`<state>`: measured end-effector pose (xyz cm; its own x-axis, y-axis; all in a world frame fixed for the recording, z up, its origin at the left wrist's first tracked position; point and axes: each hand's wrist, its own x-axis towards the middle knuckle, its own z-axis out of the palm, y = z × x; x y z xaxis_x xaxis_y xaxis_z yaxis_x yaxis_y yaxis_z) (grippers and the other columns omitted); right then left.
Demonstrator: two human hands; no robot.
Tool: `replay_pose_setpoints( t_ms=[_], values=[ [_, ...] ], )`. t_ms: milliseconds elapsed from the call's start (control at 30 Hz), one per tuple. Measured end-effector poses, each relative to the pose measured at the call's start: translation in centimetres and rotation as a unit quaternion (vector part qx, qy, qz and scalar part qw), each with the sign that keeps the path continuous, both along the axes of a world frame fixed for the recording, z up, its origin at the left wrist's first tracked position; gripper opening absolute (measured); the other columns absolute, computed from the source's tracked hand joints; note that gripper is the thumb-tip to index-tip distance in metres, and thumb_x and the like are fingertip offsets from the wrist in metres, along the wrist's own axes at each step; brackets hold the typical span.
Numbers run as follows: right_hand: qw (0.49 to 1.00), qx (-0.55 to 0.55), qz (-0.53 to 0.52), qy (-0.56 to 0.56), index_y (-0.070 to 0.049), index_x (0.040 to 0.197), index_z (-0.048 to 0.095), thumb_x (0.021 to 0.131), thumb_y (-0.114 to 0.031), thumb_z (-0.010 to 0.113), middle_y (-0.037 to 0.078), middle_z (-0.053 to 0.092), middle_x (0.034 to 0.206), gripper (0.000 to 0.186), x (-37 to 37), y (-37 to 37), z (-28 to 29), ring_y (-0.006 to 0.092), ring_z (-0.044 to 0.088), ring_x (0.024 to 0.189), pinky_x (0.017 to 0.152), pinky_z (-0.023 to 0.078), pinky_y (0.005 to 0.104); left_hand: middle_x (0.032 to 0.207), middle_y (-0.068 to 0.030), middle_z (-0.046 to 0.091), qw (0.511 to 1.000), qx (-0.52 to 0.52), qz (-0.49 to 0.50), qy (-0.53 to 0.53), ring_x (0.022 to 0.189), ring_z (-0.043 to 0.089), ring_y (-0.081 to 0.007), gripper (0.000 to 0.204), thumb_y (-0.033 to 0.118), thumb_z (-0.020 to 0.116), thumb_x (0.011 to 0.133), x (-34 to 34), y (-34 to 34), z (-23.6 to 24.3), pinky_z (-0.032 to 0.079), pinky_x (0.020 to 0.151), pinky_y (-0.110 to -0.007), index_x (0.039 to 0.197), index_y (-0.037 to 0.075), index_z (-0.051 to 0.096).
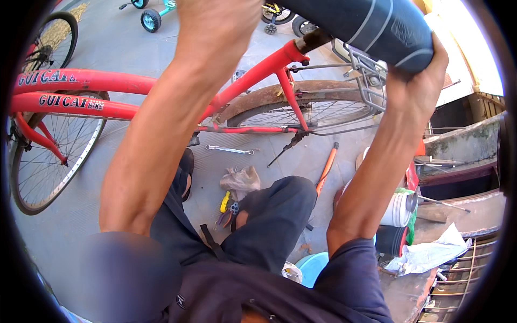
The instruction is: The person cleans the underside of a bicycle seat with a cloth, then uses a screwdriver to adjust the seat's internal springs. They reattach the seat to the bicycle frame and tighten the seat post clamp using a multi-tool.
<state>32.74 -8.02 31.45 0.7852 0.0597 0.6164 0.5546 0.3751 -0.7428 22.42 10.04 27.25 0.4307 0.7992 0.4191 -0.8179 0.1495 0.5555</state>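
Well, handling the seat [377,33] calls for an even hold from both sides. At the upper edge, the left hand [230,12] is mostly cut off, so I can't tell whether its fingers grip anything. Right of it, the post [314,40] rises from the red frame [237,81] toward the seat; effort would be best kept in line with it, since a sideways wrench could rock the bike. The right hand [419,78] is clasped around the seat's right-hand end, thumb on the near side; a firm palm there should help steady it and control any twist.

As for looks, the seat sits at the top of the view, above the rear wheel [301,94] and beside the rack [369,81]. Its left part runs out of view; rightward come pale curved lines across a smooth, blue-black cover, then a patch of fine scribbly lines before the rounded end.
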Motion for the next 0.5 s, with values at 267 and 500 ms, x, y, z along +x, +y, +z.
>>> replay_pose_setpoints(
  t_ms=[267,500],
  values=[
    [0.98,0.065,0.103,0.155,-0.002,0.132,0.047,0.095,-0.042,0.051,0.023,0.049,0.135,0.055,-1.5,0.6,-3.1,0.0407,0.05,0.122,0.098,0.045,0.0598,0.08,-0.0106,0.065,0.956,0.286,-0.062,0.012,0.071,0.061,-0.0167,0.023,0.017,0.058,0.088,-0.1,1.6,5.8,0.049,0.065,-0.032,0.086,-0.005,0.066],
    [0.963,0.111,0.144,0.201,-0.001,0.131,0.049,0.093,-0.039,0.055,0.025,0.048,0.134,0.054,-0.1,-3.0,-2.1,0.0401,0.05,0.122,0.102,0.042,0.0592,0.08,-0.0092,0.063,0.946,0.302,-0.111,0.028,0.071,0.058,-0.0161,0.028,0.023,0.057,0.091,3.6,0.1,6.8,0.048,0.066,-0.031,0.089,-0.004,0.065]
  ],
)
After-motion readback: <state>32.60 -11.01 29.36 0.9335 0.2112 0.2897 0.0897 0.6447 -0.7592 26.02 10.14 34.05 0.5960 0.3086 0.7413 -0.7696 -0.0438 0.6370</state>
